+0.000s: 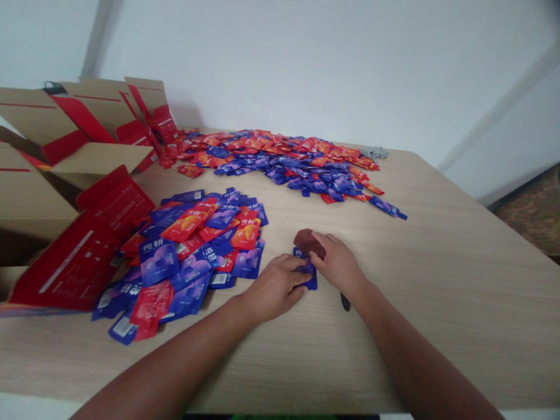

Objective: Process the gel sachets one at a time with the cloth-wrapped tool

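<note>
Clock centred on the blue packet, 12 away from the person. Left hand [273, 289] at 8–9: fingers loosely spread, laid over the blue packet [312, 282], not visibly closed around it. Right hand [339, 262] at 2–3: fingers closed on a brown piece [307, 240], material unclear. Brown piece sits at 12, overlapping the packet's far end in view; contact cannot be told. Packet lies flat on the surface [455, 286], long axis roughly 11 to 5; left hand nearer, already on it. Brown piece: long axis about 10 to 4.

Outward: black object [345, 302] at 4–5, partly hidden by right forearm. Near packet pile [192, 265] at 9–10, just beside left hand; open boxes [87, 262] beyond. Far packet pile [301, 163] across 11–1, well apart.
</note>
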`<control>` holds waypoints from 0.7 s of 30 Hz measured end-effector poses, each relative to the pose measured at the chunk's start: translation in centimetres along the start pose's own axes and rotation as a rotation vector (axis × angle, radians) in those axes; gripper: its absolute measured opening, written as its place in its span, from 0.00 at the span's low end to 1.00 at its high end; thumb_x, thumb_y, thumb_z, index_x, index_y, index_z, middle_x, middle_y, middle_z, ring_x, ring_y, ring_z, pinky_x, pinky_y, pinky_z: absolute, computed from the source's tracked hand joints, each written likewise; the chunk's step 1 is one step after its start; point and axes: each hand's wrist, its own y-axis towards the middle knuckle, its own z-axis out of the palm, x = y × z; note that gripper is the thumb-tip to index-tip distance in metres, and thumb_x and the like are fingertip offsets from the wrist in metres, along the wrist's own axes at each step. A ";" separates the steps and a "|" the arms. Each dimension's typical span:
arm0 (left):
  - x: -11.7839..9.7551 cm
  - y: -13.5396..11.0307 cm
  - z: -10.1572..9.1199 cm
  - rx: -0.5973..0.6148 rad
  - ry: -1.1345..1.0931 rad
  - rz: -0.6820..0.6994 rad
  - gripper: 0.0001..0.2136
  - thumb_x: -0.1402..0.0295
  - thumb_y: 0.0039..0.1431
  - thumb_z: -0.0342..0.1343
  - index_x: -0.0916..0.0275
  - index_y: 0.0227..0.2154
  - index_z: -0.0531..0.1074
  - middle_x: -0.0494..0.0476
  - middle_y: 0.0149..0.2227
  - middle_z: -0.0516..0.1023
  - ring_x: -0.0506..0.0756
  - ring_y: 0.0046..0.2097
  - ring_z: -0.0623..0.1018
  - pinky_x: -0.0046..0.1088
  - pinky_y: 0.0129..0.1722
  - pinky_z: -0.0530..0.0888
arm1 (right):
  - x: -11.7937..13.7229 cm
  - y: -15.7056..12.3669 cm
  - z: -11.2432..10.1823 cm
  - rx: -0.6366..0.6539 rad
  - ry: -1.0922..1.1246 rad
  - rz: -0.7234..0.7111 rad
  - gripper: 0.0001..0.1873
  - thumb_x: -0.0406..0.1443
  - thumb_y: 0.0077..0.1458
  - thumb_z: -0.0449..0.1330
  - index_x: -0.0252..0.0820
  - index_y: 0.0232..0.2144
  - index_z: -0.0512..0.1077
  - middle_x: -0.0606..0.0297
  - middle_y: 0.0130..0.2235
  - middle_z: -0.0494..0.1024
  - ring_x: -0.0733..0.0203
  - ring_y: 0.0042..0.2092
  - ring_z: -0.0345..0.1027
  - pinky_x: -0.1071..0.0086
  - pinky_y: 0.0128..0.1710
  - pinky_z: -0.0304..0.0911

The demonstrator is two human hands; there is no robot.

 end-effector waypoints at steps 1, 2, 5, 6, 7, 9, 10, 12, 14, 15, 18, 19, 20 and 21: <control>0.0 0.0 0.0 0.005 0.002 -0.001 0.13 0.68 0.68 0.60 0.55 0.53 0.81 0.60 0.59 0.78 0.64 0.59 0.75 0.45 0.61 0.73 | 0.0 0.0 0.0 -0.004 -0.008 -0.003 0.28 0.36 0.64 0.61 0.42 0.65 0.72 0.51 0.55 0.80 0.44 0.56 0.75 0.52 0.59 0.70; 0.0 0.0 0.0 0.010 0.005 -0.003 0.13 0.68 0.68 0.61 0.55 0.53 0.81 0.60 0.59 0.78 0.64 0.59 0.75 0.46 0.61 0.73 | 0.0 0.0 0.0 -0.008 -0.011 -0.006 0.28 0.36 0.64 0.61 0.43 0.65 0.71 0.51 0.55 0.80 0.44 0.56 0.75 0.52 0.59 0.70; 0.0 0.0 -0.1 0.015 0.011 -0.002 0.13 0.68 0.68 0.61 0.55 0.54 0.81 0.61 0.59 0.78 0.64 0.59 0.75 0.46 0.61 0.73 | 0.1 -0.1 0.0 -0.013 -0.005 -0.014 0.28 0.36 0.64 0.61 0.44 0.66 0.71 0.52 0.54 0.80 0.44 0.56 0.75 0.52 0.58 0.71; 0.0 0.0 -0.1 0.013 0.012 -0.001 0.13 0.68 0.68 0.61 0.55 0.54 0.81 0.61 0.59 0.79 0.64 0.59 0.75 0.46 0.61 0.73 | 0.1 -0.1 -0.1 -0.012 -0.002 -0.014 0.28 0.36 0.64 0.61 0.44 0.66 0.71 0.52 0.54 0.80 0.45 0.56 0.75 0.52 0.58 0.71; 0.0 0.0 -0.1 0.012 0.012 0.001 0.13 0.68 0.68 0.60 0.55 0.54 0.82 0.61 0.59 0.79 0.64 0.59 0.76 0.46 0.61 0.73 | 0.1 -0.2 -0.2 -0.012 0.002 -0.015 0.28 0.36 0.64 0.61 0.44 0.66 0.71 0.52 0.54 0.80 0.45 0.55 0.75 0.52 0.58 0.71; 0.1 0.0 -0.1 0.008 0.008 0.005 0.13 0.68 0.69 0.60 0.55 0.53 0.82 0.61 0.58 0.79 0.64 0.59 0.76 0.45 0.60 0.73 | 0.1 -0.2 -0.4 -0.016 0.018 -0.024 0.28 0.36 0.64 0.61 0.43 0.66 0.72 0.52 0.54 0.81 0.45 0.54 0.76 0.51 0.58 0.72; 0.1 0.0 -0.1 0.004 0.005 0.006 0.13 0.67 0.69 0.60 0.55 0.54 0.82 0.61 0.58 0.79 0.64 0.59 0.76 0.45 0.60 0.73 | 0.2 -0.2 -0.6 -0.021 0.032 -0.031 0.28 0.37 0.63 0.61 0.43 0.65 0.72 0.51 0.54 0.81 0.45 0.54 0.77 0.51 0.58 0.72; 0.1 0.0 -0.1 0.002 -0.002 0.006 0.13 0.67 0.69 0.60 0.55 0.54 0.82 0.61 0.58 0.79 0.63 0.58 0.76 0.44 0.60 0.73 | 0.3 -0.2 -1.1 -0.040 0.080 -0.042 0.28 0.37 0.63 0.61 0.42 0.64 0.73 0.51 0.55 0.82 0.44 0.54 0.77 0.50 0.58 0.72; 0.0 0.0 -0.1 0.003 -0.004 0.005 0.13 0.67 0.69 0.60 0.55 0.54 0.82 0.61 0.57 0.79 0.63 0.58 0.76 0.45 0.60 0.73 | 0.5 -0.3 -1.6 -0.075 0.154 -0.044 0.28 0.38 0.62 0.62 0.42 0.63 0.74 0.52 0.56 0.82 0.45 0.55 0.78 0.51 0.59 0.72; 0.0 0.0 -0.1 0.007 -0.002 0.003 0.13 0.67 0.69 0.60 0.55 0.54 0.82 0.61 0.57 0.79 0.64 0.58 0.76 0.45 0.60 0.73 | 0.7 -0.4 -1.9 -0.089 0.198 -0.045 0.28 0.38 0.62 0.63 0.42 0.63 0.74 0.52 0.57 0.82 0.45 0.56 0.78 0.51 0.60 0.72; -0.1 0.0 -0.2 0.015 0.012 -0.012 0.13 0.68 0.68 0.61 0.54 0.54 0.82 0.61 0.56 0.79 0.64 0.58 0.75 0.45 0.60 0.73 | 1.2 -0.7 -2.2 -0.068 0.310 -0.058 0.28 0.38 0.62 0.63 0.45 0.63 0.74 0.56 0.58 0.83 0.47 0.56 0.79 0.52 0.60 0.73; -0.1 0.0 -0.2 0.019 0.014 -0.015 0.13 0.68 0.68 0.61 0.54 0.53 0.81 0.60 0.56 0.79 0.64 0.58 0.75 0.45 0.60 0.73 | 1.4 -0.8 -2.2 -0.037 0.327 -0.066 0.28 0.37 0.61 0.63 0.46 0.63 0.75 0.57 0.58 0.83 0.48 0.56 0.79 0.52 0.60 0.73; -0.2 0.0 -0.2 0.021 0.014 -0.017 0.13 0.69 0.68 0.61 0.53 0.53 0.81 0.60 0.56 0.79 0.64 0.59 0.75 0.45 0.61 0.73 | 1.5 -0.9 -2.2 -0.001 0.334 -0.073 0.28 0.36 0.60 0.63 0.47 0.63 0.75 0.57 0.57 0.83 0.48 0.56 0.79 0.51 0.60 0.73; -0.2 0.0 -0.3 0.022 0.012 -0.016 0.13 0.69 0.68 0.61 0.53 0.52 0.81 0.59 0.56 0.78 0.64 0.59 0.74 0.45 0.61 0.73 | 1.6 -0.9 -2.1 0.029 0.336 -0.078 0.28 0.36 0.60 0.63 0.48 0.63 0.75 0.58 0.57 0.83 0.47 0.56 0.79 0.50 0.61 0.72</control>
